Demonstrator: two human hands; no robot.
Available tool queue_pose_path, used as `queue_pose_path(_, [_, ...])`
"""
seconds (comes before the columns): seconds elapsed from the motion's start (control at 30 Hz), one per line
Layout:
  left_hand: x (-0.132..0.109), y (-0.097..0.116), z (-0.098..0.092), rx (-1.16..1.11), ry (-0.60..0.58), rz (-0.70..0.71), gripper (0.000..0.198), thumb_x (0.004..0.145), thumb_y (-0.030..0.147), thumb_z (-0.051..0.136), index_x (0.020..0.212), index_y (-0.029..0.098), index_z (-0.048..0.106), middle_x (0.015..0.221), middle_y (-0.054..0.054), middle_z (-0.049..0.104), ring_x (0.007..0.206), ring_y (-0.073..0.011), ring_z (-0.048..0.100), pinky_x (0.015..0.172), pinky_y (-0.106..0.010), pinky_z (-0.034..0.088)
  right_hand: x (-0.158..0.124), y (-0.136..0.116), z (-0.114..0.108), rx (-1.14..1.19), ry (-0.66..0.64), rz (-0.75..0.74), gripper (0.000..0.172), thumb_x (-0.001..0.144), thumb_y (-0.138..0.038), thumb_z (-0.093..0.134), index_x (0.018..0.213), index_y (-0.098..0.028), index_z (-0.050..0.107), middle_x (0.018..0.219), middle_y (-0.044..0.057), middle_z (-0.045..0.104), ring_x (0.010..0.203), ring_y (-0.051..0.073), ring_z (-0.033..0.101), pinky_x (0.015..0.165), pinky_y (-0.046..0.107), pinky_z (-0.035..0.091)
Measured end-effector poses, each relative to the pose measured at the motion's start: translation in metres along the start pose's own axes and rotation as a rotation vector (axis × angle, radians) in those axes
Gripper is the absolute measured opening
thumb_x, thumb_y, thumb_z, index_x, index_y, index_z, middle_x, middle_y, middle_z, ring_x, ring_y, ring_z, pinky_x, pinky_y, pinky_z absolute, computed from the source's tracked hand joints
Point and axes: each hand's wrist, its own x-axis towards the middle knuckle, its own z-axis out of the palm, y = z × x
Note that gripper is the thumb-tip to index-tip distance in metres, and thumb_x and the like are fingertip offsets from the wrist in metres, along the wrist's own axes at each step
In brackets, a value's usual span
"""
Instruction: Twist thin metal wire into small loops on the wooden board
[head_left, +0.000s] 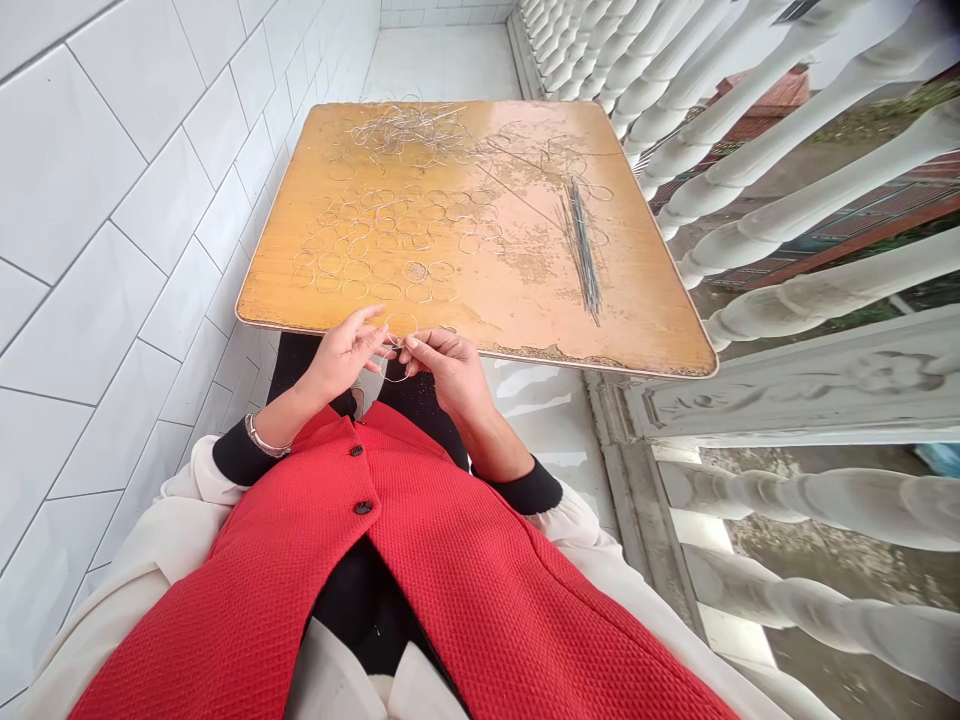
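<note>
My left hand [346, 352] and my right hand [442, 366] meet at the near edge of a worn wooden table [660, 330]. Both pinch a thin wire ring [396, 345] between their fingertips; its upper loop lies over the table edge and its lower loop hangs below. Several finished wire rings [390, 235] lie in rows across the middle of the table. A tangle of loose wire [405, 125] sits at the far side. A bundle of straight wire rods [583, 240] lies to the right of the rings.
A white tiled wall [112, 220] runs along the left. A white stone balustrade [787, 150] closes the right side, close to the table's right edge. My red waistcoat [420, 570] and white sleeves fill the foreground.
</note>
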Motion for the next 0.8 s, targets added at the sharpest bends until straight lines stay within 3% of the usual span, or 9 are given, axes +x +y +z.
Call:
queue_pose_path(0.13, [-0.001,0.003,0.005,0.023,0.012,-0.097,0.010,0.089,0.022,0.062,0.093,0.012,0.062,0.077,-0.003,0.071,0.062,-0.0087,0.068,0.054,-0.016,0.050,0.000,0.001,-0.001,0.047,-0.008,0.010,0.034,0.069,-0.053,0.079,0.070,-0.021,0.069,0.064,0.000,0.065,0.053,0.010,0.053,0.055,0.025,0.046])
queue_pose_path(0.2, [-0.001,0.004,0.007,0.024,0.025,-0.108,0.004,0.087,0.016,0.063,0.085,0.012,0.061,0.069,0.000,0.068,0.057,-0.0074,0.065,0.052,-0.016,0.049,0.000,0.002,-0.002,0.055,-0.018,0.018,0.033,0.070,-0.052,0.079,0.071,-0.020,0.069,0.065,0.000,0.066,0.054,0.010,0.054,0.055,0.025,0.046])
queue_pose_path(0.53, [-0.001,0.005,0.011,-0.029,0.047,-0.111,0.009,0.085,0.005,0.057,0.083,0.012,0.062,0.063,0.003,0.066,0.050,-0.0048,0.061,0.053,-0.015,0.048,-0.001,0.003,-0.006,-0.006,0.026,0.007,0.044,0.071,-0.064,0.074,0.073,-0.020,0.071,0.064,0.001,0.064,0.053,0.010,0.055,0.054,0.025,0.047])
queue_pose_path(0.8, [-0.003,0.003,0.013,-0.036,0.005,-0.095,0.002,0.085,0.014,0.063,0.083,0.012,0.063,0.063,0.002,0.066,0.052,-0.0057,0.062,0.054,-0.016,0.049,0.003,0.003,-0.006,0.019,0.068,0.027,0.045,0.073,-0.062,0.073,0.061,-0.018,0.065,0.055,0.000,0.061,0.045,0.009,0.051,0.047,0.023,0.042])
